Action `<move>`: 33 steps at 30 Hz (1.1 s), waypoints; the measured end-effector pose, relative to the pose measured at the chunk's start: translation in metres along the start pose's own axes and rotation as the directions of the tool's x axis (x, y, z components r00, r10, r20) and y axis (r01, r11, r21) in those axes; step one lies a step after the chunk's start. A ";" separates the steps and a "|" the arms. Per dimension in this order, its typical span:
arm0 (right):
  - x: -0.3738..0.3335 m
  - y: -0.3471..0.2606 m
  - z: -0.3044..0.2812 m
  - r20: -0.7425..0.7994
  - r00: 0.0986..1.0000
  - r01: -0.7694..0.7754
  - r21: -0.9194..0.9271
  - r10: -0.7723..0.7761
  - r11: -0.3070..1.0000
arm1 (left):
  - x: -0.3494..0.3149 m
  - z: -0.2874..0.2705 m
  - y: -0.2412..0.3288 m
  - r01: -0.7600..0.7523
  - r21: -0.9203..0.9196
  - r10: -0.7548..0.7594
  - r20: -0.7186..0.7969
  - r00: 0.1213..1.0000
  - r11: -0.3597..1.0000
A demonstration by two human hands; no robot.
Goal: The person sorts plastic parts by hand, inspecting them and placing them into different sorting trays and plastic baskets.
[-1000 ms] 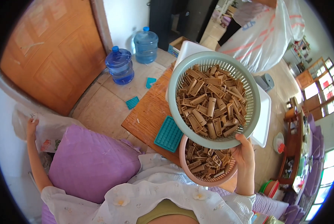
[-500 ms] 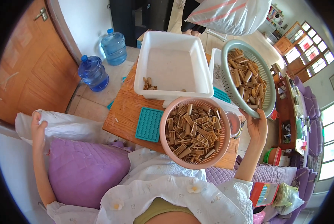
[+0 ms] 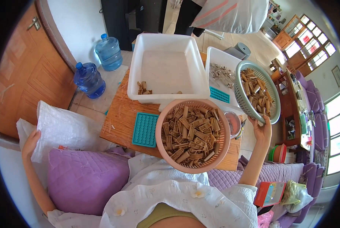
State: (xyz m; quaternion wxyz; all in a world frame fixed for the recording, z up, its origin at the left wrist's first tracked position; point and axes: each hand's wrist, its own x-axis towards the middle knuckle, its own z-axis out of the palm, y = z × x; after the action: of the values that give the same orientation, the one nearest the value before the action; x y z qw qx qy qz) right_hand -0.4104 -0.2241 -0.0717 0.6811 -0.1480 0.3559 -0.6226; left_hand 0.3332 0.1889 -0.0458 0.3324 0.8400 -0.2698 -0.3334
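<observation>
My left hand (image 3: 31, 143) is closed on the edge of a white woven sack (image 3: 63, 121) beside the purple quilted cushion. At the right, my right hand (image 3: 262, 127) grips the near rim of a grey-green plastic basket (image 3: 240, 99), raised and tilted. Small brown moulded pieces (image 3: 256, 89) fill much of that basket. A pinkish-brown basket (image 3: 225, 150), heaped with similar brown pieces (image 3: 191, 133), is at the table's near edge, close to my lap. Behind it stands a large white tub (image 3: 134, 85) with several brown pieces in one corner.
The wooden table (image 3: 117, 119) also bears a teal ridged tray (image 3: 145, 129) and a second white bin (image 3: 211, 57) with small clear bits. Two blue water jugs (image 3: 89, 80) stand by the door (image 3: 25, 72). Beyond the table, another person holds a big white sack (image 3: 234, 17).
My left hand has moved lower and outward, and the sack now stands up more. The grey-green basket has shifted down and right, uncovering more of the second white bin. The other person's sack has moved up.
</observation>
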 end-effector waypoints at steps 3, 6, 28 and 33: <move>0.030 0.017 0.018 -0.055 0.990 -0.132 -0.037 0.130 0.990 | -0.028 -0.016 0.000 0.052 0.166 -0.081 0.175 0.981 0.985; 0.076 0.037 0.020 -0.066 0.996 -0.077 -0.155 0.067 0.985 | -0.027 -0.006 -0.004 -0.009 0.211 -0.058 0.312 0.948 0.977; -0.119 0.085 -0.031 0.053 0.977 -0.005 -0.963 0.208 0.269 | -0.067 0.061 0.072 -0.228 0.521 0.057 0.323 0.945 0.823; -0.147 0.108 0.018 -0.003 0.985 -0.055 -0.953 0.171 0.298 | -0.071 0.091 0.062 -0.417 0.520 0.374 0.192 0.908 0.746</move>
State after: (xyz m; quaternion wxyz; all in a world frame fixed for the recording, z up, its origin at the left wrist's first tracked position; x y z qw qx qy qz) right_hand -0.3138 -0.0690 -0.0850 0.5219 -0.5253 0.6292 -0.2362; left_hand 0.2062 0.1635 -0.0237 0.1297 0.8098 -0.5379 -0.1950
